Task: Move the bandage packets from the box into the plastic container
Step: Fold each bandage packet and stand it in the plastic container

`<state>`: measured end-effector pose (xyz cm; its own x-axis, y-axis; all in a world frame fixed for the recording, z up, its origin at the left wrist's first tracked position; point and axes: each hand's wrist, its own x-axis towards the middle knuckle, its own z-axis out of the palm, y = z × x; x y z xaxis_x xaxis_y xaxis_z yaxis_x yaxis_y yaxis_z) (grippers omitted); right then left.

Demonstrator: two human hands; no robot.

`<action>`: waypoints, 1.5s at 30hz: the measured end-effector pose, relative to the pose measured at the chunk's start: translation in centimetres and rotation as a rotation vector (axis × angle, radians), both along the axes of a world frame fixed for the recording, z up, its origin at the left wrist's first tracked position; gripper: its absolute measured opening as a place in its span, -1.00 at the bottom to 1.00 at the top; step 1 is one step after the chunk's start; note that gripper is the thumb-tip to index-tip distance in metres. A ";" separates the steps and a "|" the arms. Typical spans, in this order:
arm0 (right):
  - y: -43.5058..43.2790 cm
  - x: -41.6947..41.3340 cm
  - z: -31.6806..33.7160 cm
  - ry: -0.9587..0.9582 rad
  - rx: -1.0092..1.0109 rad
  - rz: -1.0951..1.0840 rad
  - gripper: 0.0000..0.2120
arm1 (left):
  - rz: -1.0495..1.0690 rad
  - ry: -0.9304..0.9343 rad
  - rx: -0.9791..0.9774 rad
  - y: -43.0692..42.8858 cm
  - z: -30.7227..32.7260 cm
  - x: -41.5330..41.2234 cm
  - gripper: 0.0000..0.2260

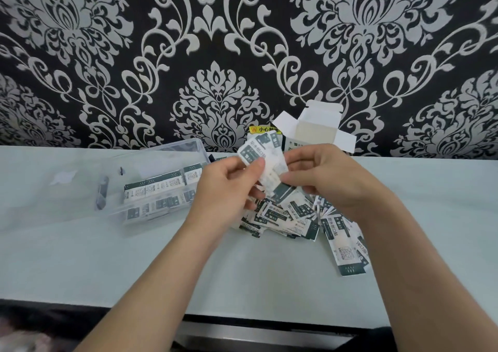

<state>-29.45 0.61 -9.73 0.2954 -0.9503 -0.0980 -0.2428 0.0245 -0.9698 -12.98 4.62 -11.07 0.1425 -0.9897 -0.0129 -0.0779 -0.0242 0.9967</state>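
Packets (296, 217): loose heap on the worktop (134, 265) beneath both hands.
Left hand (223, 190): pinches a few packets above the heap.
Right hand (331, 179): grips the same bunch.
Container (161, 149): left, open, packets in rows inside.
Box (315, 133): behind the heap, flaps open.
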 end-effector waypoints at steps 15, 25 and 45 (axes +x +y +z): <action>-0.6 0.1 -1.5 0.279 -0.043 -0.048 -0.82 | -0.423 -1.247 -0.073 -0.5 -2.5 -0.4 -0.55; -0.7 0.1 -2.0 0.304 0.048 -0.100 -0.93 | -0.455 -1.160 -0.268 -0.7 -2.3 0.9 -0.81; 1.1 2.6 0.3 -0.639 0.590 -0.012 -0.75 | 0.006 -1.030 -0.989 -0.7 -1.2 2.7 -0.74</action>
<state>-26.84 1.70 -9.38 0.4523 -0.8000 -0.3943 0.3476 0.5653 -0.7481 -10.28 3.91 -12.26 -0.3319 -0.5293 0.7808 -0.7671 0.6332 0.1031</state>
